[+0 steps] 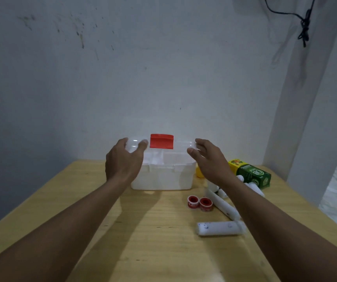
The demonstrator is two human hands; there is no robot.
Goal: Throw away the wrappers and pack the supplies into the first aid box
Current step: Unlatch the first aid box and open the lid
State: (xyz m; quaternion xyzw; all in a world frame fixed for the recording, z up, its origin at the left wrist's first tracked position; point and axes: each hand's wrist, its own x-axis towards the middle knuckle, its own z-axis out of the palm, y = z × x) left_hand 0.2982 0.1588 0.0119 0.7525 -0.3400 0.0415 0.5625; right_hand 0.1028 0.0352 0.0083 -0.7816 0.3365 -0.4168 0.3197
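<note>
The white first aid box (163, 178) stands at the far middle of the wooden table (155, 231). Its clear lid (184, 143), with a red latch (161, 141), is raised. My left hand (123, 161) grips the lid's left end and my right hand (208, 159) its right end. Right of the box lie two red and white tape rolls (200, 204), a white bandage roll (218, 227), a long white roll (224, 204) and a green and yellow carton (251, 174). Part of a yellow item (199, 173) shows behind my right wrist.
The table stands against a stained white wall (123, 78). A pillar (310, 119) rises at the right, with a black cable (304, 27) hanging near it. Floor shows past the table's right edge.
</note>
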